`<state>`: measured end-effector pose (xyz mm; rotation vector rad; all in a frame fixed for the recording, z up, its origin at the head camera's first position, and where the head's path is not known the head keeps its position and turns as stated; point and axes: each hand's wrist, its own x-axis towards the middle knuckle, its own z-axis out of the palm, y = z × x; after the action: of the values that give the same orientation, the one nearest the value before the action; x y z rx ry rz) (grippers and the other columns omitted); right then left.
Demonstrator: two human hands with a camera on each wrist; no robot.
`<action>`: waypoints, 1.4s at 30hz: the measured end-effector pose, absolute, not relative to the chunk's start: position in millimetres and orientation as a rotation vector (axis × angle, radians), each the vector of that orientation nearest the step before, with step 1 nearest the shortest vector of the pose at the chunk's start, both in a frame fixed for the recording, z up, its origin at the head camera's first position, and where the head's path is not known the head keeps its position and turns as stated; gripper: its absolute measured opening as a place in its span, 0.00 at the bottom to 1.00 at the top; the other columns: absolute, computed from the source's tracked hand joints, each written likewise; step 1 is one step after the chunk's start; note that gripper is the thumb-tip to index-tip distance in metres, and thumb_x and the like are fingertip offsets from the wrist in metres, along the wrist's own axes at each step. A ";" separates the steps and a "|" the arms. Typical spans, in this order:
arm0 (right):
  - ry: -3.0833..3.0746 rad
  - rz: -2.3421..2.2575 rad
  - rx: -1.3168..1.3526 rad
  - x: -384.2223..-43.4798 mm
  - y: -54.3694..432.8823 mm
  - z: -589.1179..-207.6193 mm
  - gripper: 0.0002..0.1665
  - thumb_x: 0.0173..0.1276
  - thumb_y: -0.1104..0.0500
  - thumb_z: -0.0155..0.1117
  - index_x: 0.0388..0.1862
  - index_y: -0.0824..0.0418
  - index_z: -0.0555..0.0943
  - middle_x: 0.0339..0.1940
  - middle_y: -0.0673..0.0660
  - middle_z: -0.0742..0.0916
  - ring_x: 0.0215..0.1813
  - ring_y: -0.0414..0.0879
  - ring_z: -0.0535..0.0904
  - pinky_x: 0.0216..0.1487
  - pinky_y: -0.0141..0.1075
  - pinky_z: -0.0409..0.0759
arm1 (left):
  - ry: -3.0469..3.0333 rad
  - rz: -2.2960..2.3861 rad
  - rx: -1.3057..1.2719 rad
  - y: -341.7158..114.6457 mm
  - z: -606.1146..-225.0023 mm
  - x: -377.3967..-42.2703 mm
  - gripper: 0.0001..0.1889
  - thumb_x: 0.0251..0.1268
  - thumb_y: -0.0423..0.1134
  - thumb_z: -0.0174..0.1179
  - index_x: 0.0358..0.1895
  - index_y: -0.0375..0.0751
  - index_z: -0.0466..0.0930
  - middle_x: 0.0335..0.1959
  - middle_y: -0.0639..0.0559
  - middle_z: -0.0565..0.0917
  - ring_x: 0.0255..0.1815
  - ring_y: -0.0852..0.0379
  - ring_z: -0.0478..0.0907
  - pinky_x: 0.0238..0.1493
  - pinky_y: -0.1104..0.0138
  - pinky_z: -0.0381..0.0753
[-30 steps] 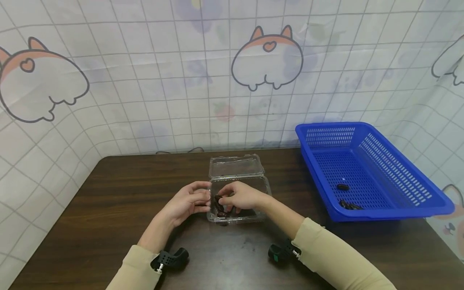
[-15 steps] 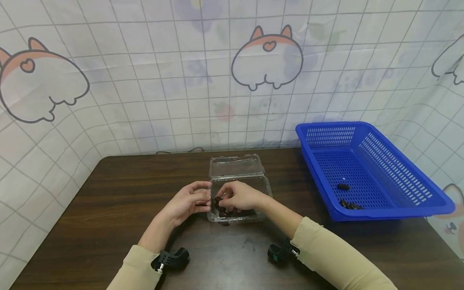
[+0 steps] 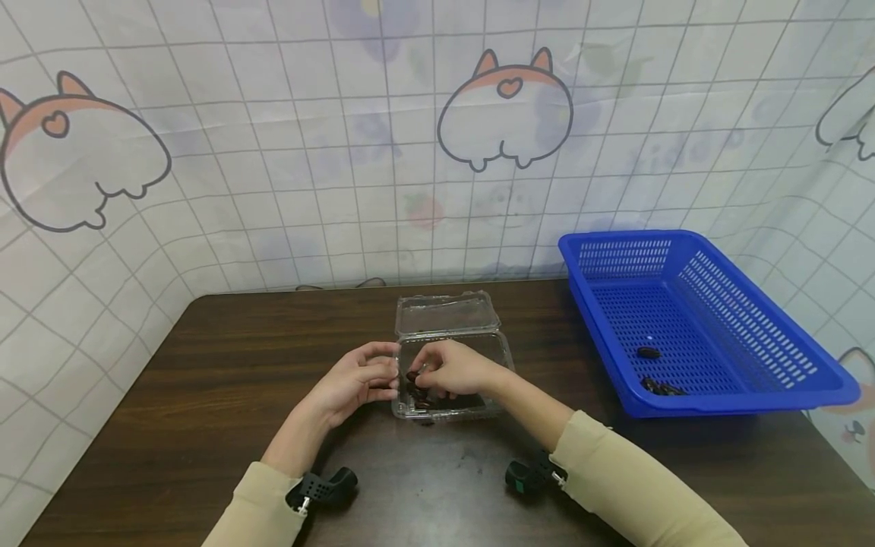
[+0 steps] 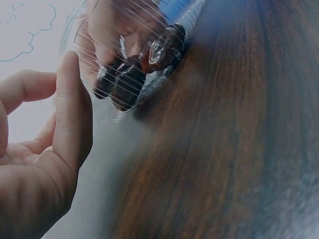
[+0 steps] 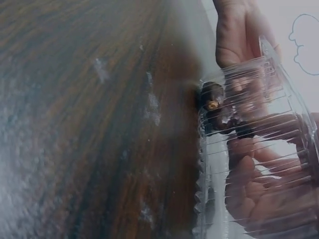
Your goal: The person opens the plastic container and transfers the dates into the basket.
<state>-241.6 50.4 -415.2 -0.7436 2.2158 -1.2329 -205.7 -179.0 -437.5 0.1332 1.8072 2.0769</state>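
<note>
A clear plastic clamshell box (image 3: 504, 351) lies on the table with its lid (image 3: 447, 314) folded back. Several dark brown, glossy dates (image 4: 167, 47) sit at its left end, seen through the ribbed wall in the left wrist view. My right hand (image 3: 456, 370) reaches into the box and pinches a date (image 3: 413, 376) between thumb and fingers; other fingers are partly hidden. Against the box's left side rests my left hand (image 3: 354, 384), its fingers extended and holding nothing. Through the plastic, the right wrist view shows more dates (image 5: 212, 94) near the left hand.
To the right stands a blue perforated basket (image 3: 625, 308). On its floor lie one separate date (image 3: 648, 352) and a small cluster of dates (image 3: 661, 387). A patterned cloth wall (image 3: 328, 205) rises behind the dark wooden table (image 3: 225, 365).
The right hand's fingers have shifted slightly among the dates at the box's left end. The left hand, box and basket stay in place.
</note>
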 end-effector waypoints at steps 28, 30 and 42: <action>2.178 -1.338 -0.808 -223.4 99.6 -370.3 0.11 0.77 0.60 0.63 0.55 0.60 0.82 0.39 0.59 0.85 0.25 0.45 0.73 0.26 0.38 0.73 | 1.824 2.078 0.139 -178.6 -441.0 -206.5 0.29 0.75 0.28 0.57 0.75 0.28 0.58 0.42 0.47 0.79 0.36 0.57 0.81 0.45 0.63 0.87; 2.181 -1.384 -0.808 -222.6 104.2 -366.5 0.12 0.77 0.59 0.63 0.55 0.60 0.82 0.38 0.58 0.85 0.25 0.46 0.73 0.26 0.39 0.74 | 1.825 2.078 0.134 -179.4 -441.7 -206.2 0.29 0.75 0.28 0.57 0.75 0.29 0.58 0.41 0.47 0.79 0.35 0.57 0.81 0.45 0.63 0.87; 2.271 -1.478 -0.775 -213.3 144.0 -340.4 0.14 0.78 0.57 0.63 0.58 0.58 0.81 0.44 0.59 0.84 0.28 0.51 0.73 0.26 0.39 0.75 | 1.818 2.080 0.141 -178.3 -439.3 -205.8 0.28 0.75 0.27 0.57 0.74 0.30 0.60 0.42 0.46 0.79 0.35 0.56 0.82 0.45 0.62 0.87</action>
<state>-213.3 144.0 -340.4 -0.7750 2.2711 -1.4775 -205.8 -178.3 -439.3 0.1411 1.8177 2.0804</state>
